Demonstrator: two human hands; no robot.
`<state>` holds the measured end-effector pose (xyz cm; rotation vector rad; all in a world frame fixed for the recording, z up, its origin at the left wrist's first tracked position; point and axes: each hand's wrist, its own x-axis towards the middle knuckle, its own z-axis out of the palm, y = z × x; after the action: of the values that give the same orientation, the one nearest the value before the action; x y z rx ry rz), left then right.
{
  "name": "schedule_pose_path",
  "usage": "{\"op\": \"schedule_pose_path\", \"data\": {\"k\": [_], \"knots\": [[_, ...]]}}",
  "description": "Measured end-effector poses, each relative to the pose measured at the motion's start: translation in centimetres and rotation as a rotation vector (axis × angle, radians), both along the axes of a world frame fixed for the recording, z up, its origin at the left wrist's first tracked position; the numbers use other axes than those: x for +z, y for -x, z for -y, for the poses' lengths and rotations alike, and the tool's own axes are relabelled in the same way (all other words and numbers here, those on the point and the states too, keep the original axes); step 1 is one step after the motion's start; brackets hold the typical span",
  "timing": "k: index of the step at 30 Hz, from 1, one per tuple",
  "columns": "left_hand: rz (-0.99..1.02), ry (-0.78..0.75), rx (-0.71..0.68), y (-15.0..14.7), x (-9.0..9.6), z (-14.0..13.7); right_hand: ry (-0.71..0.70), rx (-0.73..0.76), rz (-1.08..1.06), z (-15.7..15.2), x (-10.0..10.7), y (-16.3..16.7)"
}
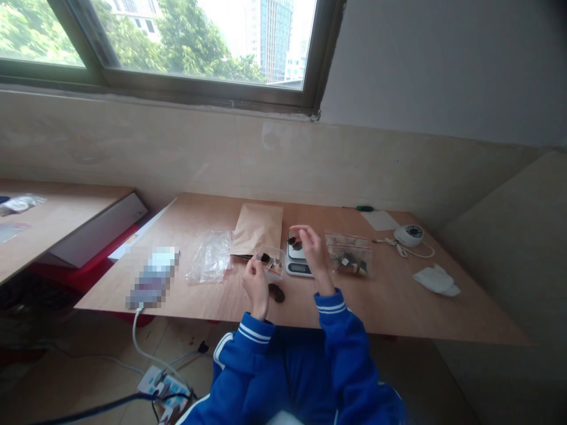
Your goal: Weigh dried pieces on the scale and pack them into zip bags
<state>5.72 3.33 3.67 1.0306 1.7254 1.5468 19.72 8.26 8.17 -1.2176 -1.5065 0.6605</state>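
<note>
My left hand [256, 284] is closed in a pinch at the edge of a small clear zip bag [275, 267] with dark and pale pieces inside. My right hand [312, 251] hovers over a small white digital scale [300, 269], its fingers stretched out to the left. Under those fingers, dark brown pieces [294, 242] show at the scale's pan; whether the fingers touch them I cannot make out. A dark, flat oval piece [277, 293] lies on the table just right of my left wrist. Right of the scale rests a filled zip bag [349, 261] of dark, mixed pieces.
A brown paper bag [258, 224] lies behind my left hand, clear plastic bags [209, 257] to its left. A blurred phone-like device [154, 277] with a cable sits farther left. A round white device [408, 235], white tissue [437, 280] and paper [380, 221] are at right.
</note>
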Motion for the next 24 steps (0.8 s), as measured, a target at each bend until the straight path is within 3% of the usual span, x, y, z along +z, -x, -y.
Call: {"op": "schedule_pose_path", "data": {"k": [2, 5, 8, 13, 20, 22, 24], "knots": [[0.022, -0.011, -0.002, 0.0, 0.0, 0.1, -0.031, -0.152, 0.271, -1.8, -1.8, -1.4], [0.1, -0.057, -0.014, -0.1, -0.3, 0.2, 0.064, -0.14, 0.679, -4.3, -4.8, -2.6], [0.148, -0.087, -0.022, -0.2, -0.6, 0.2, 0.098, -0.12, 0.812, -5.4, -6.6, -2.8], [0.22, -0.121, -0.045, -0.1, -0.7, 0.0, 0.091, -0.174, 0.738, -5.5, -6.5, -3.5], [0.284, -0.124, -0.075, -0.8, -1.0, -0.1, 0.09, -0.246, 0.431, -3.7, -3.5, -2.5], [0.264, -0.13, -0.101, -1.3, -1.1, -0.2, 0.134, -0.091, 0.228, -2.7, -2.3, -0.9], [0.239, -0.138, -0.126, -1.7, -1.0, -0.2, 0.249, 0.166, -0.009, -1.5, -1.1, 0.5]]}}
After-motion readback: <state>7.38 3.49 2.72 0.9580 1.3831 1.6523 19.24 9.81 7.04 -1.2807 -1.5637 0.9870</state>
